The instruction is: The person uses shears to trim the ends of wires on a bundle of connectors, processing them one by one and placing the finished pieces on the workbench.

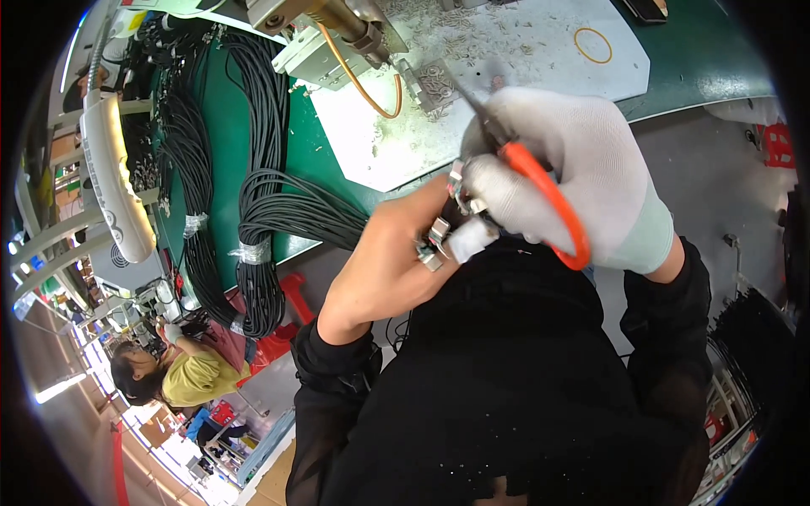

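Observation:
My left hand (pixel 388 253), bare with white tape round the thumb tip, has its fingers curled round several small metal cable connectors (pixel 437 232). Black cable runs from behind that hand to the left. My right hand (pixel 578 169) wears a whitish knit glove and is closed round scissors (pixel 542 190) with an orange-red looped handle. Their dark pointed blades stick out up and to the left, somewhat blurred. The gloved fingertips meet the left hand at another small metal connector (pixel 456 173); their exact grip on it is hidden.
Above stands a bench machine (pixel 359 34) with an orange-brown tube, on a white board (pixel 363 143) strewn with small metal pieces. Tied bundles of black cable (pixel 261 126) lie on the green bench at left, near a lit lamp (pixel 118 177). A person in yellow (pixel 198 375) sits beyond.

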The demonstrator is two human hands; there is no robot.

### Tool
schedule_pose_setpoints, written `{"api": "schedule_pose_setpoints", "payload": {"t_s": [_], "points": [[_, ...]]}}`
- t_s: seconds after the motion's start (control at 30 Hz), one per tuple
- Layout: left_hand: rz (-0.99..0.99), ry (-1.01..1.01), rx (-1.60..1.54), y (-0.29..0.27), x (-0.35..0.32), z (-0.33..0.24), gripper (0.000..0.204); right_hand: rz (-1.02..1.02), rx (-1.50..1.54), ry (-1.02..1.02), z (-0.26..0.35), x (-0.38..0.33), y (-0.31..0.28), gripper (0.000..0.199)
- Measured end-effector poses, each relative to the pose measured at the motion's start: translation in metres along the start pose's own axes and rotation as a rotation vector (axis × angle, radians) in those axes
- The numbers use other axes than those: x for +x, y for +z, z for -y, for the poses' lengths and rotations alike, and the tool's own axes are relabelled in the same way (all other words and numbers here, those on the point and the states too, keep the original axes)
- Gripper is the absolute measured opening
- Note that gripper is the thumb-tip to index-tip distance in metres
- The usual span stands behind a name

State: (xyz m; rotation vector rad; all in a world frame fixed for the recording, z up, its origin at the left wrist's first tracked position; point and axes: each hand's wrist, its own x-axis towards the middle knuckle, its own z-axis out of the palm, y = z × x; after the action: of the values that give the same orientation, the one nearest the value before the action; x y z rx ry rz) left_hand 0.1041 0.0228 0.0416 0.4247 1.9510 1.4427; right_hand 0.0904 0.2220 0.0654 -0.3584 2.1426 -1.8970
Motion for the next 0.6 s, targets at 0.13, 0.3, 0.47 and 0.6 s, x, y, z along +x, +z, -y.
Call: {"api": "schedule_pose_setpoints", "payload": {"t_s": [0.13, 0.3, 0.47, 0.6], "points": [[-0.313, 0.164, -0.354, 0.015, -0.003, 0.002, 0.021, 0.044, 0.257, 0.349, 0.003, -0.001, -0.006, 0.016], [-0.420, 0.340, -0.385, 0.020, -0.003, 0.010, 0.027, -0.029, 0.265, 0.275, -0.003, -0.009, 0.005, 0.015], [-0.384, 0.658, 0.122, 0.007, 0.002, 0.021, 0.023, 0.108, 0.401, 0.463, -0.006, -0.009, -0.008, 0.012], [-0.502, 0.144, -0.316, 0.027, -0.001, -0.004, 0.014, 0.049, -0.010, 0.162, -0.018, -0.016, 0.001, 0.010]]}}
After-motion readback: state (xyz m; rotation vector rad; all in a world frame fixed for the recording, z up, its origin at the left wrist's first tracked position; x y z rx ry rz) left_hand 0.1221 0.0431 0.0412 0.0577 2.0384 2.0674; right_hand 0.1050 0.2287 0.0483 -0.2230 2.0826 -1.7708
